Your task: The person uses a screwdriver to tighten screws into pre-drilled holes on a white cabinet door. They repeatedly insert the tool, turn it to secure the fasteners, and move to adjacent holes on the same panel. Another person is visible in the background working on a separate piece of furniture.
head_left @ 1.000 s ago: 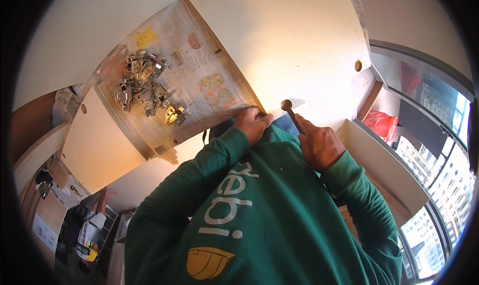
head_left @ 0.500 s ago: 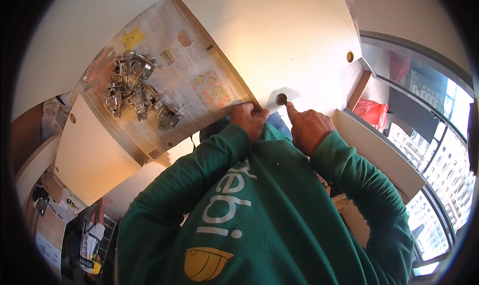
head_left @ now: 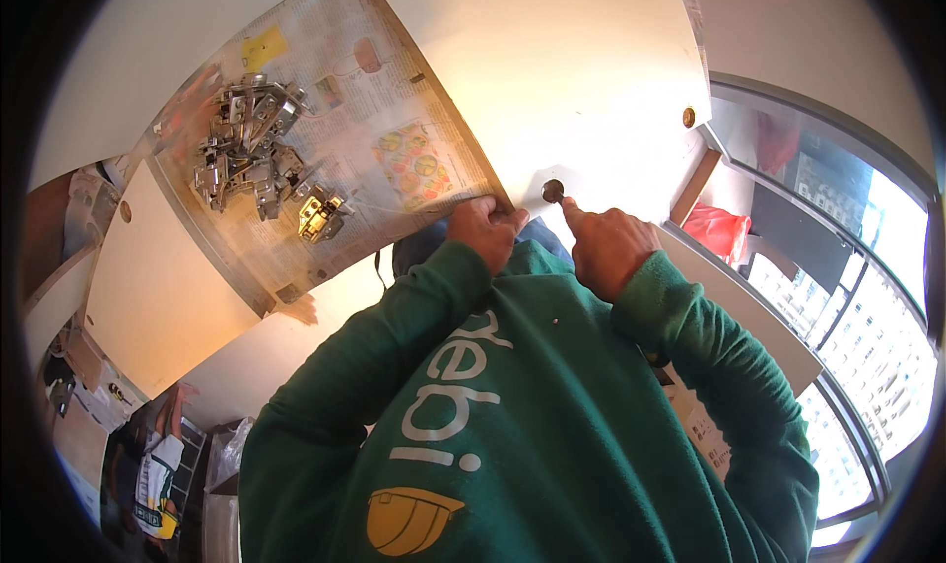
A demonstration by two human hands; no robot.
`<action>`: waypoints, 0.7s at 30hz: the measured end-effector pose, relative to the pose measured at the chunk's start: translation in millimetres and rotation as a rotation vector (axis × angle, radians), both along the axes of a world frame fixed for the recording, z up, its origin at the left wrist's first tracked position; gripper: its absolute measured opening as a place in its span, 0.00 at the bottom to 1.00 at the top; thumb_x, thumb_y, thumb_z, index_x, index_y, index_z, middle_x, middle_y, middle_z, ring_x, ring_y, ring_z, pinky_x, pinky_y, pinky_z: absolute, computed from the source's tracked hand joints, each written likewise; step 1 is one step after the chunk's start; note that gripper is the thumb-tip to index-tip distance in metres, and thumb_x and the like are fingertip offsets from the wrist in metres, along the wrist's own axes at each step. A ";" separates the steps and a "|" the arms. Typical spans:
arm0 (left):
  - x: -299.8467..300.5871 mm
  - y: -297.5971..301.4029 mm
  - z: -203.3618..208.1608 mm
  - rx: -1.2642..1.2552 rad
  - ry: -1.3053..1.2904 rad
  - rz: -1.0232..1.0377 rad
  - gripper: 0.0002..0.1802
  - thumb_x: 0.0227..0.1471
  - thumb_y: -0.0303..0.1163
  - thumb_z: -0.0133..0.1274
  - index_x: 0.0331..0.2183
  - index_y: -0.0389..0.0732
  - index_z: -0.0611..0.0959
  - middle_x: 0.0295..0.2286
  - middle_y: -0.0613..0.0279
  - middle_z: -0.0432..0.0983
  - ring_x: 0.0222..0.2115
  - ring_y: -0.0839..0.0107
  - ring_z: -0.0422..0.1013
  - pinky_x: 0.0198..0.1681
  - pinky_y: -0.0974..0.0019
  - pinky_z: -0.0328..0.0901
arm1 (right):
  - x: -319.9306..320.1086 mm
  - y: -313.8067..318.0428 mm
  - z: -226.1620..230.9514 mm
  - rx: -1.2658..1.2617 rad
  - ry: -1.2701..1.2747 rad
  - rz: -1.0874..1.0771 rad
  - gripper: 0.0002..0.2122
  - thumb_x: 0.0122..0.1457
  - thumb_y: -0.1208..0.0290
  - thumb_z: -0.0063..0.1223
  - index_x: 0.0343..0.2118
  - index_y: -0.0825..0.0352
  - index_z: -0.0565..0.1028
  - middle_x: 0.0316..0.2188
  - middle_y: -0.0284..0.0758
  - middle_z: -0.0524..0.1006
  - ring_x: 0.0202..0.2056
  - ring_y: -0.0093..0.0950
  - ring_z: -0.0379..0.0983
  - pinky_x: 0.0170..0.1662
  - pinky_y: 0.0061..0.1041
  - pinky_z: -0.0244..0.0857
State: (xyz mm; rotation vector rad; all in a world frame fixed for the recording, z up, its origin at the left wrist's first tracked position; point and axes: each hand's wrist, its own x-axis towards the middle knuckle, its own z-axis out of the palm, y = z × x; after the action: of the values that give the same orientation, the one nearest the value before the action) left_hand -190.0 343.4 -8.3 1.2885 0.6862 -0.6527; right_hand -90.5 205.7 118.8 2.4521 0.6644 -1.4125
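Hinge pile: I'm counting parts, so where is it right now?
In the head view, the hinge pile lies on the newspaper at upper left, to the left of and higher in the picture than the left hand.

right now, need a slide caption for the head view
Right hand holding a round-ended tool over a pale panel, left hand at the edge of newspaper bearing metal hinges.
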 end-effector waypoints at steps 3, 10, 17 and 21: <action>0.0 0.2 0.7 0.018 0.001 0.012 0.18 0.58 0.33 0.62 0.42 0.26 0.85 0.37 0.47 0.86 0.38 0.67 0.82 0.45 0.65 0.73 | 0.6 0.0 -1.1 0.000 -0.002 0.016 0.26 0.60 0.77 0.45 0.64 0.73 0.68 0.30 0.49 0.82 0.34 0.47 0.82 0.40 0.45 0.76; 1.7 2.3 1.8 0.070 -0.012 -0.031 0.18 0.57 0.34 0.62 0.41 0.27 0.85 0.35 0.47 0.86 0.36 0.65 0.82 0.45 0.64 0.73 | -2.7 -1.1 6.1 0.024 0.044 -0.014 0.26 0.59 0.77 0.45 0.63 0.74 0.68 0.30 0.50 0.82 0.34 0.48 0.82 0.40 0.46 0.76; -1.0 0.7 -4.7 0.084 -0.011 -0.043 0.19 0.56 0.37 0.63 0.39 0.27 0.85 0.35 0.45 0.85 0.37 0.58 0.82 0.45 0.60 0.73 | 0.3 4.0 -1.6 -0.027 0.010 -0.037 0.26 0.59 0.77 0.45 0.63 0.73 0.68 0.29 0.50 0.82 0.34 0.50 0.82 0.42 0.49 0.75; -5.2 -1.7 -10.3 0.110 -0.061 -0.039 0.19 0.56 0.37 0.63 0.38 0.28 0.87 0.33 0.48 0.86 0.34 0.66 0.81 0.42 0.61 0.72 | -4.4 -2.6 5.7 0.040 -0.001 -0.082 0.27 0.59 0.77 0.45 0.63 0.73 0.67 0.28 0.51 0.82 0.34 0.50 0.82 0.42 0.50 0.75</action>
State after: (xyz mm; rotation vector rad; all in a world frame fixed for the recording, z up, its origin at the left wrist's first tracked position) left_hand -195.2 341.7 -18.6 1.4205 0.6554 -0.6123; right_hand -94.9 203.1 124.5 2.5380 0.6048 -1.4410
